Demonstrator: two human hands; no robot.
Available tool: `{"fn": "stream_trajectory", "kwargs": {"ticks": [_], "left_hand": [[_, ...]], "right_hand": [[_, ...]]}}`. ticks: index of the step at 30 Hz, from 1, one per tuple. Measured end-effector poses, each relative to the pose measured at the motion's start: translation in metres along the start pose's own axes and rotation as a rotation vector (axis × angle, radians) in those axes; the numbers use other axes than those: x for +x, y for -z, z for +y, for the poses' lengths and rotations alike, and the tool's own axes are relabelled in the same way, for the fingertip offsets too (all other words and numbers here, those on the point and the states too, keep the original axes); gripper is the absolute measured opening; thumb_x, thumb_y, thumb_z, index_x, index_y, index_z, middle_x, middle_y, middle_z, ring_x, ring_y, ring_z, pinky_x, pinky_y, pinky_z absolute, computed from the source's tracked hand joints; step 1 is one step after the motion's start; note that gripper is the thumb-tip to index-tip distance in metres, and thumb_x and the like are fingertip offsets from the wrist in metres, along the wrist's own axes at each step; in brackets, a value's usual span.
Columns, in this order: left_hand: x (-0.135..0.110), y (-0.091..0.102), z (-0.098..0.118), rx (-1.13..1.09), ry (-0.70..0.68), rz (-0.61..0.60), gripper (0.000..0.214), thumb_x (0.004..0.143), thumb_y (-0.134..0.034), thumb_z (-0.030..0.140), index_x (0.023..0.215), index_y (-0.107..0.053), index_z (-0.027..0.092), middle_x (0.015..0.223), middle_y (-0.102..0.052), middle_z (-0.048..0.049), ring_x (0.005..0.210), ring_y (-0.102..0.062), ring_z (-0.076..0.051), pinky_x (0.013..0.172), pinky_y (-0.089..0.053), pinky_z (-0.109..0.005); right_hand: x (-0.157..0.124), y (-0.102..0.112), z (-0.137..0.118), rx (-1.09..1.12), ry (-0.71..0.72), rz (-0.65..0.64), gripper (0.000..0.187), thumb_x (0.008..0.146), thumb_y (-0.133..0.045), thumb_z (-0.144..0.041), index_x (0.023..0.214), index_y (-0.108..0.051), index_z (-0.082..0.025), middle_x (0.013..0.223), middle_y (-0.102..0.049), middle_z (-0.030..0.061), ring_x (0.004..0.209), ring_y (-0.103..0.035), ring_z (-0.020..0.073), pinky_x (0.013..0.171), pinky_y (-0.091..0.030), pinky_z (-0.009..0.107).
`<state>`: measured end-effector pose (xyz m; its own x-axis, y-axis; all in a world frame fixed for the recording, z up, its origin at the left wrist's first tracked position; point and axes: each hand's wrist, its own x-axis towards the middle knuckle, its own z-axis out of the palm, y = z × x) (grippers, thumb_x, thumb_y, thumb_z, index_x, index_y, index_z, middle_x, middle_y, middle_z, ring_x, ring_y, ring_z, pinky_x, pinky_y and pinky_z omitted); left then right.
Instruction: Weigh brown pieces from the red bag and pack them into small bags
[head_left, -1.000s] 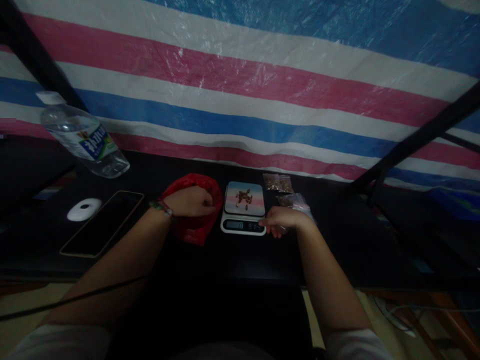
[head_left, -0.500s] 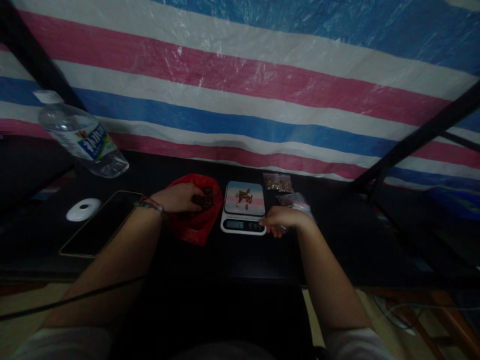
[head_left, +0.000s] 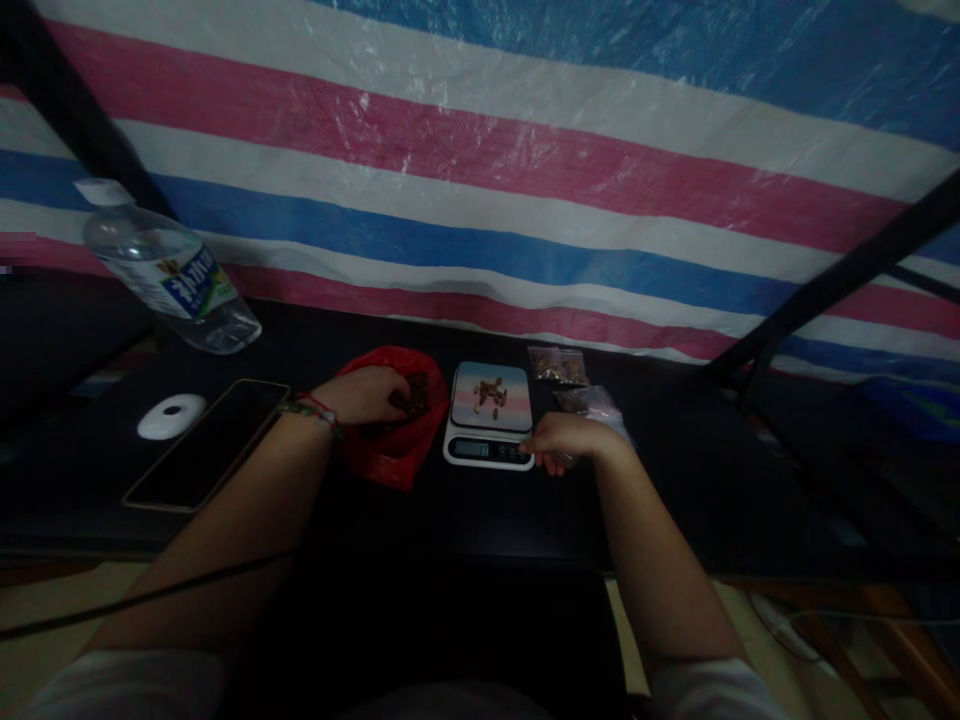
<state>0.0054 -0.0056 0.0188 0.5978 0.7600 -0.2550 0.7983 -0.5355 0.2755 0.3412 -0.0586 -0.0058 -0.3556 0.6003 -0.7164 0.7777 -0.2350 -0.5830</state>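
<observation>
My left hand [head_left: 371,395] reaches into a red plastic bag [head_left: 390,465], its fingers curled against dark brown pieces [head_left: 415,393] there; the fingertips are partly hidden. On the black table beside the bag is a white digital kitchen scale [head_left: 489,463]. Several small brown seed-like pieces [head_left: 491,394] lie loose on its plate. My right hand [head_left: 564,438] is at the scale's front right corner. One finger touches the button panel, and the others are loosely bent and apart. The display is lit, but its digits are too blurred to read.
Small clear zip bags [head_left: 559,365] with brown bits lie behind the scale, and another clear bag [head_left: 596,402] is partly under my right hand. At left are a phone [head_left: 210,445], a white oval object [head_left: 171,416] and a plastic bottle [head_left: 176,275]. A striped tarp [head_left: 480,180] hangs behind.
The whole view has shifted very slightly. Both hands keep their places, the left in the red bag and the right at the scale's buttons.
</observation>
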Motion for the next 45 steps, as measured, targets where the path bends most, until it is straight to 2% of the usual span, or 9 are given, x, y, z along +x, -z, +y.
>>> {"fn": "stream_trajectory", "kwargs": {"ticks": [2, 6, 9, 14, 19, 24, 29, 35, 45], "left_hand": [[0.0, 0.0, 0.002, 0.014, -0.03, 0.04, 0.022, 0.075, -0.057, 0.032, 0.085, -0.071, 0.019, 0.083, -0.069, -0.0039, 0.074, -0.061, -0.017, 0.067, -0.043, -0.026], [-0.001, 0.001, 0.023, 0.071, -0.151, 0.235, 0.027, 0.083, -0.051, 0.037, 0.086, -0.071, 0.019, 0.093, -0.068, -0.0053, 0.084, -0.061, -0.017, 0.077, -0.043, -0.026], [-0.001, -0.005, 0.045, 0.102, -0.189, 0.169, 0.033, 0.083, -0.053, 0.046, 0.081, -0.073, 0.02, 0.087, -0.068, -0.0057, 0.079, -0.061, -0.018, 0.071, -0.043, -0.027], [0.002, -0.019, 0.068, 0.196, -0.103, 0.043, 0.041, 0.078, -0.056, 0.057, 0.078, -0.074, 0.02, 0.078, -0.068, -0.008, 0.068, -0.06, -0.02, 0.061, -0.041, -0.028], [0.007, -0.025, 0.071, 0.216, -0.042, 0.013, 0.045, 0.078, -0.055, 0.06, 0.082, -0.073, 0.019, 0.078, -0.068, -0.0098, 0.068, -0.062, -0.021, 0.06, -0.042, -0.028], [0.007, -0.026, 0.076, 0.226, -0.025, -0.012, 0.043, 0.08, -0.057, 0.055, 0.083, -0.073, 0.016, 0.083, -0.069, -0.0119, 0.076, -0.065, -0.024, 0.063, -0.045, -0.028], [0.007, -0.024, 0.083, 0.198, -0.003, -0.039, 0.04, 0.079, -0.059, 0.052, 0.083, -0.072, 0.014, 0.084, -0.069, -0.0147, 0.079, -0.065, -0.028, 0.064, -0.046, -0.031], [0.005, -0.02, 0.088, 0.228, -0.007, -0.063, 0.039, 0.082, -0.057, 0.049, 0.083, -0.072, 0.014, 0.084, -0.069, -0.0143, 0.078, -0.065, -0.026, 0.061, -0.044, -0.029], [0.006, -0.023, 0.084, 0.209, -0.011, -0.067, 0.041, 0.083, -0.056, 0.05, 0.084, -0.072, 0.013, 0.083, -0.068, -0.0147, 0.074, -0.065, -0.027, 0.059, -0.044, -0.031]], "right_hand": [[0.0, 0.0, 0.0, -0.003, 0.002, 0.001, 0.047, 0.074, -0.061, -0.058, 0.065, -0.062, -0.012, 0.049, -0.061, 0.0034, 0.042, -0.056, 0.0109, 0.042, -0.04, 0.02], [0.002, 0.0, 0.001, -0.019, 0.006, 0.004, 0.043, 0.076, -0.06, -0.053, 0.065, -0.063, -0.012, 0.05, -0.061, 0.0039, 0.042, -0.056, 0.0113, 0.042, -0.041, 0.02], [0.002, 0.0, 0.001, -0.027, 0.004, 0.006, 0.042, 0.077, -0.06, -0.052, 0.064, -0.062, -0.012, 0.049, -0.06, 0.0038, 0.042, -0.056, 0.0116, 0.041, -0.041, 0.021], [0.002, 0.0, 0.001, -0.017, 0.005, 0.007, 0.043, 0.076, -0.06, -0.054, 0.064, -0.063, -0.012, 0.051, -0.061, 0.0044, 0.043, -0.057, 0.0115, 0.043, -0.042, 0.021], [0.004, 0.0, 0.002, 0.005, -0.005, -0.007, 0.042, 0.076, -0.061, -0.053, 0.067, -0.063, -0.012, 0.051, -0.062, 0.0039, 0.043, -0.058, 0.0122, 0.042, -0.043, 0.021], [0.005, -0.001, 0.001, -0.018, -0.019, 0.003, 0.039, 0.078, -0.061, -0.049, 0.065, -0.063, -0.012, 0.051, -0.062, 0.0038, 0.042, -0.058, 0.0125, 0.041, -0.043, 0.021], [0.004, -0.003, -0.003, -0.051, -0.054, 0.019, 0.039, 0.079, -0.061, -0.048, 0.062, -0.062, -0.013, 0.051, -0.062, 0.0039, 0.042, -0.057, 0.012, 0.041, -0.043, 0.022], [0.002, -0.003, -0.007, -0.075, -0.076, 0.014, 0.039, 0.08, -0.06, -0.048, 0.064, -0.063, -0.013, 0.052, -0.063, 0.0046, 0.042, -0.057, 0.0115, 0.042, -0.042, 0.021], [0.001, 0.0, -0.004, -0.016, -0.007, -0.028, 0.043, 0.073, -0.065, -0.054, 0.07, -0.065, -0.011, 0.053, -0.063, 0.0035, 0.043, -0.057, 0.01, 0.043, -0.042, 0.019]]}}
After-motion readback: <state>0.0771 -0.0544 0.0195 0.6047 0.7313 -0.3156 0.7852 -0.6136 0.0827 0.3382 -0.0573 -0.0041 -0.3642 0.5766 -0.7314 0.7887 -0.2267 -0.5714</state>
